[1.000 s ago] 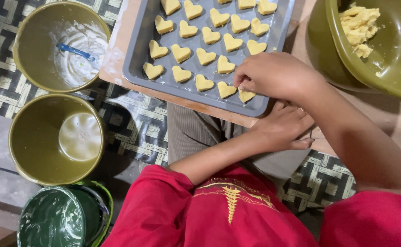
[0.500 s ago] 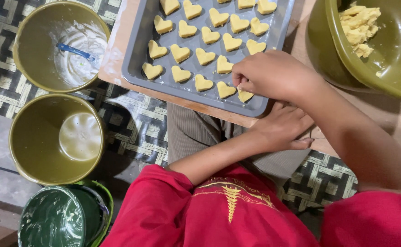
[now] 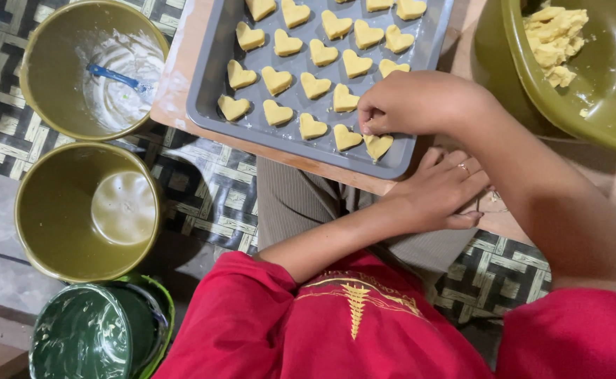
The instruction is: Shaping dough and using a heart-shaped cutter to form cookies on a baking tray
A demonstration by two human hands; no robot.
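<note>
A grey baking tray (image 3: pixel 210 105) on a wooden board (image 3: pixel 174 91) holds several rows of yellow heart-shaped dough pieces. My right hand (image 3: pixel 413 105) reaches over the tray's near right corner. Its fingertips are pinched together on the last heart-shaped dough piece (image 3: pixel 379 146) in the front row. My left hand (image 3: pixel 441 189) lies flat just below it on the board's edge, fingers stretched out and holding nothing, with a ring on one finger. My red shirt (image 3: pixel 350 323) fills the bottom of the view.
An olive bowl (image 3: pixel 603 91) with a lump of yellow dough (image 3: pixel 554 35) sits at the top right. On the left are an olive bowl (image 3: pixel 48 84) with white residue and a blue utensil (image 3: pixel 115 76), an olive bucket (image 3: pixel 41 210), and a green container (image 3: pixel 83 337). A woven mat (image 3: pixel 210 196) covers the floor.
My right hand has shifted slightly up and left, so more of the front heart piece shows beneath its fingertips. My left hand has stayed put.
</note>
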